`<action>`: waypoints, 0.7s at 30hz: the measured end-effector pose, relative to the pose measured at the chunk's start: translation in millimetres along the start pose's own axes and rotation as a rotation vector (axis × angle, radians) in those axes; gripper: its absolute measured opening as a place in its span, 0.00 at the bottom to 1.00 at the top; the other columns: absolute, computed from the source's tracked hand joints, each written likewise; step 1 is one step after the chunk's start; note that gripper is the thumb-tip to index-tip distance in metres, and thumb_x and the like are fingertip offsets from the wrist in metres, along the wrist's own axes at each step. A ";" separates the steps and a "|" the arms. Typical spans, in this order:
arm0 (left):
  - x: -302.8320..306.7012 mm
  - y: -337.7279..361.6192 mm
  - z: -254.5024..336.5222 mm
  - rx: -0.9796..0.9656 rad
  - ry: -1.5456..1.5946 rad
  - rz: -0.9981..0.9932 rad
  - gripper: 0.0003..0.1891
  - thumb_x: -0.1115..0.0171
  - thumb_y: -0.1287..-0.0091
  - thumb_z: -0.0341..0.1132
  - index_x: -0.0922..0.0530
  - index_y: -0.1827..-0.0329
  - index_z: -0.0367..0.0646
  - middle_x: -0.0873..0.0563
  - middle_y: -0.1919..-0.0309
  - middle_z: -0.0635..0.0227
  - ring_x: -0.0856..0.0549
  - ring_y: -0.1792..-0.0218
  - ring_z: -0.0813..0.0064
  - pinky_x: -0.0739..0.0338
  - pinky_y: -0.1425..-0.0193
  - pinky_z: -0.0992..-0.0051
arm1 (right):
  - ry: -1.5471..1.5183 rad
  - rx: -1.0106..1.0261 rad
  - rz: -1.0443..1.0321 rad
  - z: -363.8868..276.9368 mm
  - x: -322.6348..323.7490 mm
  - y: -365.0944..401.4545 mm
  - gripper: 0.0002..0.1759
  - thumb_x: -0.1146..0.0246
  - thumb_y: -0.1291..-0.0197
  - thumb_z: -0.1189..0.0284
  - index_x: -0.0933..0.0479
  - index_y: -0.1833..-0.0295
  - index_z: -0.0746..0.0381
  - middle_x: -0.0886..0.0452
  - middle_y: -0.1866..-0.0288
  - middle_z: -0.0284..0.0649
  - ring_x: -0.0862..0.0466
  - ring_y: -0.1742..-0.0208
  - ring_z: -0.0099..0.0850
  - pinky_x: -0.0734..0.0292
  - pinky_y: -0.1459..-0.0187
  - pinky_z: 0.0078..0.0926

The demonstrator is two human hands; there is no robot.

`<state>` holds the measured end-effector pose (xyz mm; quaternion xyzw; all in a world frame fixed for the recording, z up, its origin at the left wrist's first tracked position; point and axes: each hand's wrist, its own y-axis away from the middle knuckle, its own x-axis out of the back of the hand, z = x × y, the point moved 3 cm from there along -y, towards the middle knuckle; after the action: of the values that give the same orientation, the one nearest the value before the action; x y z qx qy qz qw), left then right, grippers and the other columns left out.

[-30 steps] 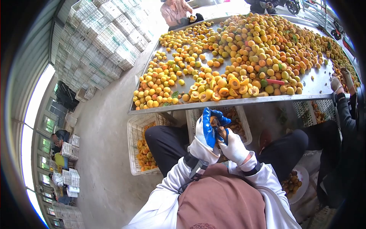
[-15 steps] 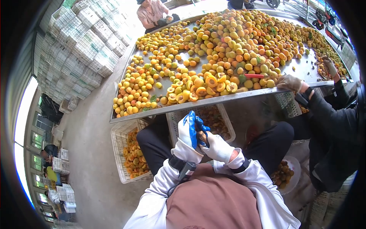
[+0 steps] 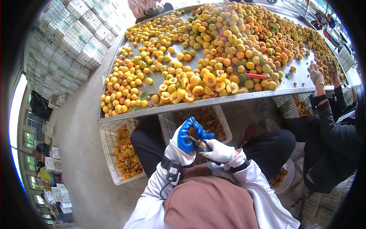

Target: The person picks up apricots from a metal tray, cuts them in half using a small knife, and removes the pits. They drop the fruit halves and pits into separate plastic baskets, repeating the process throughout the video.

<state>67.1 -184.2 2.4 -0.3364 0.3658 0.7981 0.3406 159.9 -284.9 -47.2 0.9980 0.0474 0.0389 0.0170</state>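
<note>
My left hand [image 3: 185, 138], in a white glove with a blue coated palm, is turned up below the table edge. Its fingers curl around a small brown piece [image 3: 193, 133] that looks like a browned apricot. My right hand [image 3: 219, 151], gloved in the same way, is closed beside it on a small tool with a tan handle [image 3: 203, 146]; the working end is hidden between my hands. On the metal table [image 3: 160, 110] in front lies a heap of apricots [image 3: 228, 42], with cut apricot halves [image 3: 209, 80] near the edge.
A red-handled tool [image 3: 256, 76] lies among the fruit. Below the table are a crate of apricot halves [image 3: 103, 152] and a crate of darker pieces [image 3: 228, 128]. A white basin [image 3: 291, 173] stands by my right leg. A co-worker's gloved hand [image 3: 315, 74] is at the right.
My left hand has turned and opened its palm toward view, showing the brown piece. The co-worker's hand at right has moved off the table edge and up. The whole view has shifted slightly.
</note>
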 end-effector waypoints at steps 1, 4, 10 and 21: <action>-1.2 -3.2 -0.2 0.003 0.007 0.002 0.17 0.48 0.20 0.46 0.23 0.64 0.44 0.21 0.73 0.67 0.15 0.66 0.66 0.17 0.43 0.54 | -0.189 -0.233 -0.082 4.9 1.7 -0.5 0.15 0.38 0.31 0.65 0.22 0.46 0.62 0.18 0.67 0.40 0.20 0.78 0.28 0.27 0.79 0.26; 26.5 -26.4 9.6 -0.271 -0.417 0.063 0.17 0.48 0.20 0.45 0.20 0.58 0.40 0.14 0.67 0.63 0.13 0.57 0.67 0.18 0.45 0.64 | -0.503 -0.372 0.003 -9.9 13.8 9.4 0.14 0.38 0.30 0.61 0.22 0.49 0.60 0.23 0.75 0.32 0.26 0.83 0.20 0.33 0.83 0.21; 110.4 -57.3 3.3 -0.383 -0.942 0.295 0.08 0.42 0.25 0.32 0.20 0.53 0.36 0.12 0.62 0.64 0.13 0.63 0.76 0.18 0.61 0.74 | -0.821 -0.125 0.339 -28.5 44.5 21.2 0.21 0.43 0.24 0.55 0.23 0.49 0.64 0.20 0.67 0.39 0.30 0.84 0.20 0.32 0.83 0.21; 119.8 -51.1 -1.4 -0.175 -0.796 0.324 0.09 0.38 0.24 0.37 0.19 0.54 0.39 0.13 0.67 0.69 0.22 0.77 0.82 0.24 0.76 0.77 | 1.121 -0.015 0.853 -100.5 211.0 9.8 0.21 0.30 0.38 0.67 0.22 0.42 0.63 0.16 0.52 0.54 0.16 0.50 0.55 0.20 0.50 0.44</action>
<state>43.0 -124.1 -110.6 0.0316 0.1849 0.9367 0.2958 362.3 -271.4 69.3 0.7590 -0.3469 0.5507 -0.0197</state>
